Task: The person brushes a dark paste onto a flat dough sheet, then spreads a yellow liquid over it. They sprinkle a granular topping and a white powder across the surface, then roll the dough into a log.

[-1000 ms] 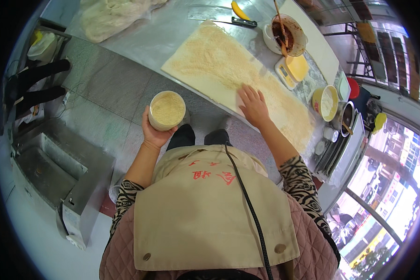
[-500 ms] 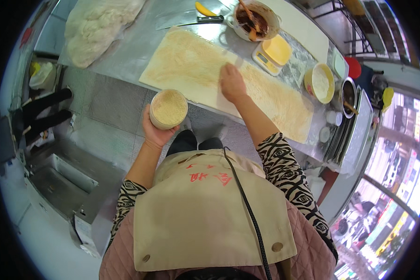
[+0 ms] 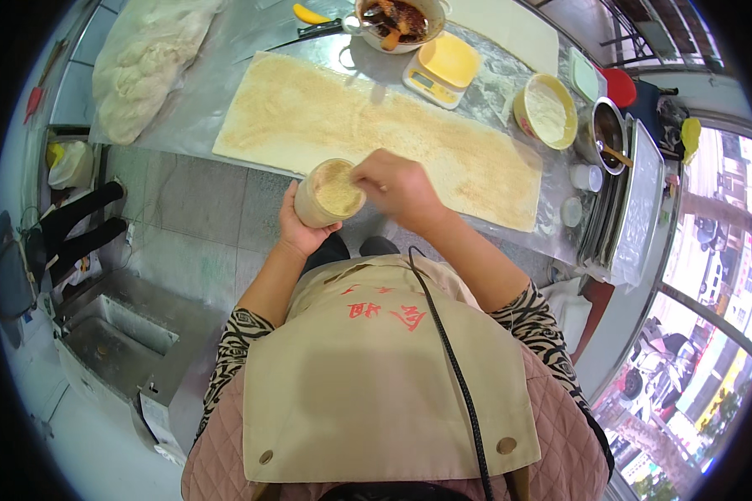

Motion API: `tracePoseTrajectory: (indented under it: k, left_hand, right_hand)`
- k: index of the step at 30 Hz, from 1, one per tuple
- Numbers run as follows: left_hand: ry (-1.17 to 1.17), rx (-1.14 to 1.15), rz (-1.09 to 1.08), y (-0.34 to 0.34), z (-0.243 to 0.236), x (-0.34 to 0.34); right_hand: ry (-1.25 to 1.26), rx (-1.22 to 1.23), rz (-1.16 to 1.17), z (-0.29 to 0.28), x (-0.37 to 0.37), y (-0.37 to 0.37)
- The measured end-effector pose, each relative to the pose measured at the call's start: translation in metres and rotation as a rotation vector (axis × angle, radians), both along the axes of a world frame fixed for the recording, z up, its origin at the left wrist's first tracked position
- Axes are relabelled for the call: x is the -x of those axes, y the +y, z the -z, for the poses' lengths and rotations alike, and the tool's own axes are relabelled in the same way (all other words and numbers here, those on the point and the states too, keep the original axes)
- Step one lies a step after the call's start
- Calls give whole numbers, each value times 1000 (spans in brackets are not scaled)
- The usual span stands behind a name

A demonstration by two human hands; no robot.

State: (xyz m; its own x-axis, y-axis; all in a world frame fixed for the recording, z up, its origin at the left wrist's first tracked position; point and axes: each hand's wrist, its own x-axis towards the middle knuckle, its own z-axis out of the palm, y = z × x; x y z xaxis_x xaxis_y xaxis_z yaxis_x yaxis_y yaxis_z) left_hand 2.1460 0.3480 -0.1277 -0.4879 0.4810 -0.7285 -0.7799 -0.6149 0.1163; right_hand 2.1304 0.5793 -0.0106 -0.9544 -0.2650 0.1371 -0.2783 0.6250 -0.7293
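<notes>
My left hand (image 3: 301, 230) is wrapped round a clear jar (image 3: 340, 190) of pale yellow powder, tilted slightly to the right. At the jar's right rim is my right hand (image 3: 405, 192), its fingers curled and pressed together. Whether powder is between those fingertips is hidden. Just beyond both hands a long rolled-out dough sheet (image 3: 309, 108) lies flat on the metal table, its top covered with uneven tan powder. The jar is held in front of the table's near edge.
A bagged dough mass (image 3: 146, 75) lies far left. Behind the sheet are a knife (image 3: 317, 30), a pot of dark sauce (image 3: 403, 21) and a yellow-topped scale (image 3: 443, 68). Rightward stand a flour bowl (image 3: 546, 113), a metal bowl (image 3: 603, 134) and stacked trays (image 3: 635, 200).
My right hand has moved back from above the dough sheet to the jar's rim. The jar has shifted toward it, and the whole view has turned slightly.
</notes>
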Motion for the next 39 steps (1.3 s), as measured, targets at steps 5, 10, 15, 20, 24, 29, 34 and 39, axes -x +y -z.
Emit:
tracePoseTrajectory:
  k: [5,10,15,20,24,29,34,39]
  left_hand:
    - [-2,-58,78,52,1,7]
    - [-23,-76,145,75,9,3]
    - [-55,-91,113,81,16,-11]
    - [-28,-69,87,70,16,-7]
    - [73,-105,49,54,19,1]
    - [65,-111,-41,20,31,-9]
    - [28,-102,-73,2,35,-19]
    - [39,-120,-85,7,31,-22]
  right_hand:
    - [-209,-512,-202,1,6,-11]
    - [-373,-514,-201,26,7,13]
    - [-247,-101,52,-6,-15,72]
    - [-433,-322,321,-17,-26,142]
    - [-364,-359,233,13,-24,154]
    - [-315,-574,249,23,-42,173]
    - [-520,-371,409,33,-54,177]
    - [-359,-464,381,53,-39,178]
